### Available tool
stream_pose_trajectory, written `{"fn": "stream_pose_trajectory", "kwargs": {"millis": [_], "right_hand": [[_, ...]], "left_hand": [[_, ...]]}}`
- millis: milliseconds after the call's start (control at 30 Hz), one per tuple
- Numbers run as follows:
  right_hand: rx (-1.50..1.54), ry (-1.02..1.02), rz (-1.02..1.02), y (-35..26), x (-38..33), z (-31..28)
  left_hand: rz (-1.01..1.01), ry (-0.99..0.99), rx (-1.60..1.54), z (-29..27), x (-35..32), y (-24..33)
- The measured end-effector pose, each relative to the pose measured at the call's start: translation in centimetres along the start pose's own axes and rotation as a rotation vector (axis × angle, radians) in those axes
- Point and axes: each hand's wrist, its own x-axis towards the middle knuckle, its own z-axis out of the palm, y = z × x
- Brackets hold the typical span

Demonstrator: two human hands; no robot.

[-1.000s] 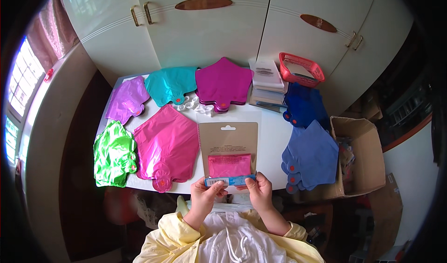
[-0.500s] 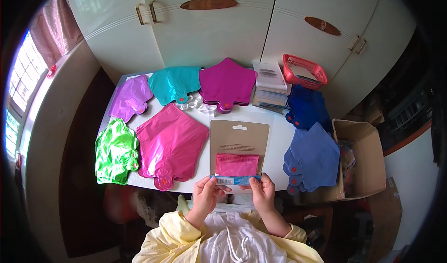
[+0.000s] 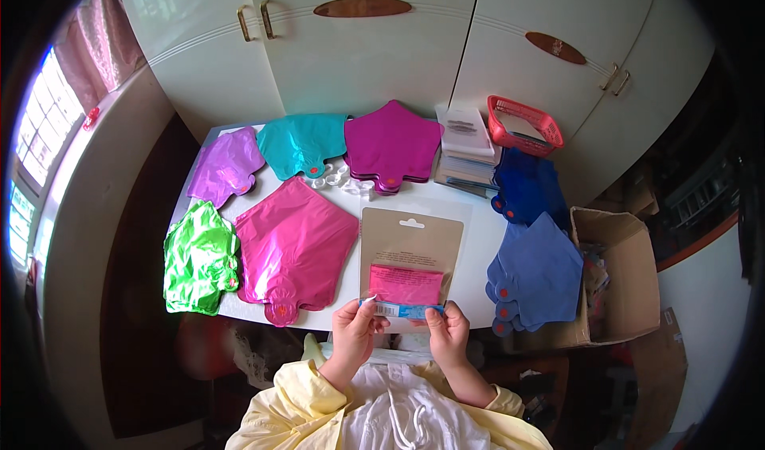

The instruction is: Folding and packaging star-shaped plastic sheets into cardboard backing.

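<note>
Head view: a tan hang-card package [image 3: 422, 239] stands out over the near edge of the white table [image 3: 484, 225], a folded pink packet [image 3: 406, 284] across its lower part and a blue strip [image 3: 413, 312] along its bottom edge. Left hand [image 3: 356, 328] pinches one end of that strip, thumb on top, a small white bit at the thumb tip; right hand [image 3: 451, 334] pinches the other end. Gripping both corners probably keeps the edge level and taut.

Around them lie flat foil shapes: pink [image 3: 299, 247], green [image 3: 199, 259], lilac [image 3: 225, 163], teal [image 3: 299, 141], purple [image 3: 392, 141], dark blue [image 3: 530, 183] and pale blue [image 3: 542, 271], seemingly sorted by colour and within reach. White rings [image 3: 355, 187] sit between, near a card stack [image 3: 466, 135] and red basket [image 3: 522, 144]. Beyond are white cupboards [image 3: 358, 64], with a cardboard box [image 3: 617, 231] to the right and a window [image 3: 48, 131] to the left.
</note>
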Motion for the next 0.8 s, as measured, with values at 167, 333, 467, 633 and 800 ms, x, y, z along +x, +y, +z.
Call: {"fn": "stream_pose_trajectory", "kwargs": {"millis": [167,333,467,633,800], "right_hand": [[0.012,0.017,0.001,0.0,-0.1,0.1],[0.023,0.013,-0.017,0.3,-0.2,-0.2],[0.063,0.002,-0.018,-0.2,-0.3,0.3],[0.058,0.008,-0.048,0.0,-0.6,0.4],[0.060,0.050,-0.075,-0.5,-0.8,0.9]], "left_hand": [[0.004,0.019,-0.042,0.2,-0.1,-0.1],[0.114,0.052,0.169,-0.1,0.0,-0.1],[0.181,0.070,0.195,-0.6,-0.1,-0.1],[0.513,0.129,0.422,0.5,0.1,-0.3],[0.860,0.082,0.930,-1.5,0.6,-0.4]]}}
